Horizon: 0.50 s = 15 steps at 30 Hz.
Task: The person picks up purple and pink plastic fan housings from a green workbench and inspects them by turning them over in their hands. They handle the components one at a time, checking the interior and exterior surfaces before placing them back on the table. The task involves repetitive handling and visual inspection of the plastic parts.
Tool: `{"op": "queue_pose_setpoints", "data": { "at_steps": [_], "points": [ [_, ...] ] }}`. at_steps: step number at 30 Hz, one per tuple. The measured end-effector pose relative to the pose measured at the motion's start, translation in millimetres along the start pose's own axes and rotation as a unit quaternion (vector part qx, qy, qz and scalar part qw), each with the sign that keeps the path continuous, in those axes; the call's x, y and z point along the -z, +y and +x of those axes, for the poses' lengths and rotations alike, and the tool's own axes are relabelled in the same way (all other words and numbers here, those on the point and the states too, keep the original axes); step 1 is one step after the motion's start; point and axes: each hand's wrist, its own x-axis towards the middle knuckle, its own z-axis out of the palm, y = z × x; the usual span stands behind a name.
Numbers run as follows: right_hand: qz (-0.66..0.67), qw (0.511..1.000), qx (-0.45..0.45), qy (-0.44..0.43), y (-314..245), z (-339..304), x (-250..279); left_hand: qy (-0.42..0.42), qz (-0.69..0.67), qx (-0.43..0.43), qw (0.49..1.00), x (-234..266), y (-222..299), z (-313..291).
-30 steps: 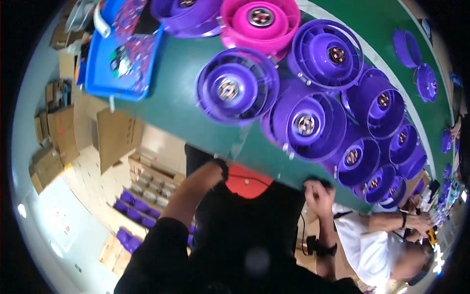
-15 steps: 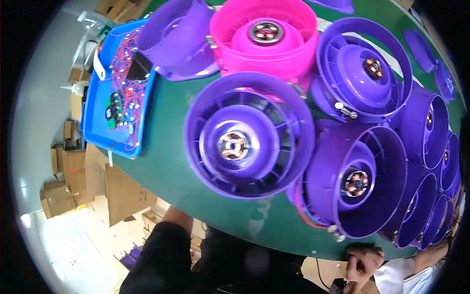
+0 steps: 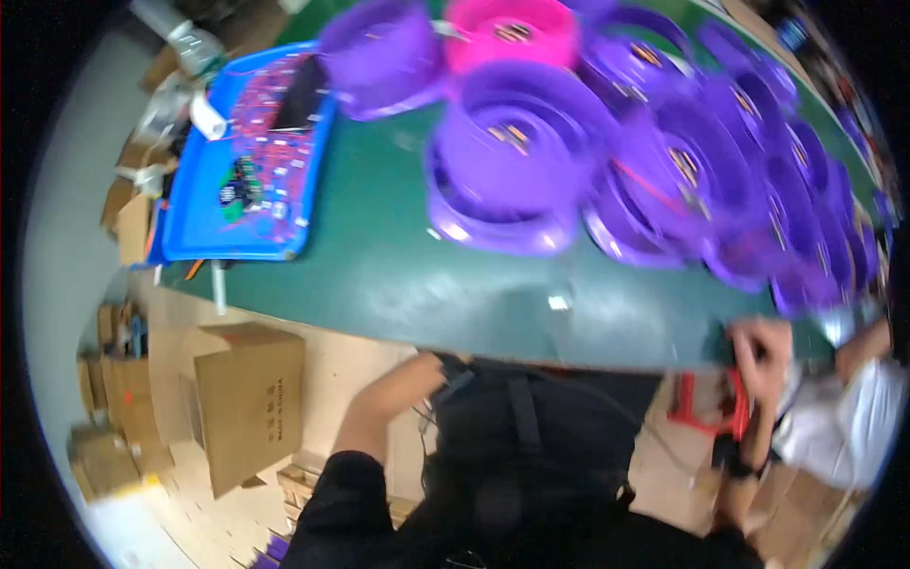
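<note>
A person's right hand (image 3: 758, 346) gripped the near edge of a green table (image 3: 398, 275), fingers curled over the rim at its right end; the left hand (image 3: 431, 375) hung below that edge against dark clothing (image 3: 531, 446), and whether it was clenched or slack could not be told through the blur; nearest the hands stood a large purple round housing (image 3: 517, 171), well up the tabletop from both, touching a crowded row of purple housings (image 3: 758, 209) that ran away to the right; a pink housing (image 3: 512, 33) sat behind it at the far edge; a blue tray (image 3: 190, 213) of small electronic parts lay at the table's left end, overhanging slightly; a bare band of green lay between the housings and the near rim; a cardboard box (image 3: 251, 403) stood on the floor below left; another person's white sleeve (image 3: 839, 427) showed at right.
</note>
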Motion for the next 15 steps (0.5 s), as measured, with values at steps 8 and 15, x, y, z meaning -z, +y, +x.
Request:
{"op": "queue_pose_setpoints", "data": {
  "at_steps": [8,15],
  "points": [
    [0.011,0.998,0.055,0.035,21,0,-12,-0.033,0.151,-0.225,0.962,43,-3,76],
    [0.092,0.993,-0.008,0.068,-6,-1,-2,-0.046,0.206,-0.176,0.962,49,81,-31]
  ]
}}
